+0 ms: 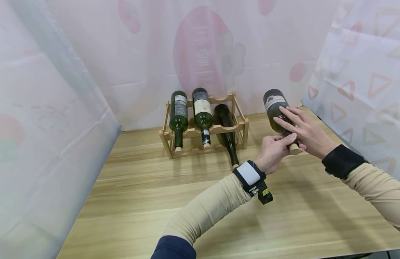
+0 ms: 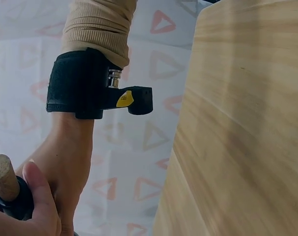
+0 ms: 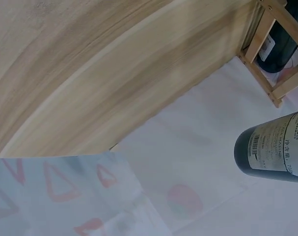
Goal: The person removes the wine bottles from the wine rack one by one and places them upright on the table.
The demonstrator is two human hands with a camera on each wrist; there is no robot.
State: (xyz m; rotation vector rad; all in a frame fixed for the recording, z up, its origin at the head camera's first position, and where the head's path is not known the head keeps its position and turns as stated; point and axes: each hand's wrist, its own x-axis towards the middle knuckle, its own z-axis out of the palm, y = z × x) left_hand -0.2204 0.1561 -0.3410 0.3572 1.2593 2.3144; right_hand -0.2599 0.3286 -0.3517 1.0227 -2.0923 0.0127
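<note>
My left hand (image 1: 273, 151) grips a dark green wine bottle (image 1: 273, 103) by its neck, thumb along the top, at the right of the table. The bottle is tilted, its corked end toward me; its cork (image 2: 5, 178) shows close up in the left wrist view. Fairly straight fingers of my right hand (image 1: 307, 132) rest on the bottle's side. To the left stands a wooden wine rack (image 1: 246, 132). Two green bottles lie on its upper level, a left one (image 1: 178, 108) and a middle one (image 1: 202, 108). A darker bottle (image 1: 231, 145) slopes lower at the rack's right side.
The rack stands on a wood-grain table (image 1: 135, 187) near its back edge. Printed pale curtains (image 1: 148, 64) hang behind and on both sides. In the right wrist view, the table's corner (image 3: 112, 147) meets the curtain.
</note>
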